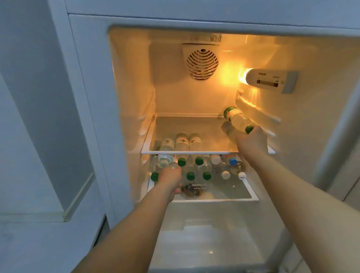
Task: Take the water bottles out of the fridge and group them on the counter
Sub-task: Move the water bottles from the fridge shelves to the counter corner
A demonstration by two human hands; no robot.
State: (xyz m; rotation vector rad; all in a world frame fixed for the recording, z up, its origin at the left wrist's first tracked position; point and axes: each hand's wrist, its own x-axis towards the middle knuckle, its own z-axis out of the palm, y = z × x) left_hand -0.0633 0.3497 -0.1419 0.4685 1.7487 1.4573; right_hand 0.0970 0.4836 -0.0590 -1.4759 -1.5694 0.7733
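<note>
I look into an open fridge with two glass shelves. My right hand (251,142) grips a clear water bottle (236,118) with a green cap near its neck, tilted above the right end of the upper glass shelf (184,151). My left hand (170,182) reaches onto the lower shelf (230,194) and closes around a clear bottle (175,165) at the left. Several more bottles with green caps (199,160) and white or blue caps (225,174) lie on the lower shelf. The counter is out of view.
A round fan grille (202,63) sits on the back wall, and a lit lamp housing (271,80) is on the right wall. The fridge's left wall and door frame (90,112) are close to my left arm. Below the shelves lies a white drawer cover (208,235).
</note>
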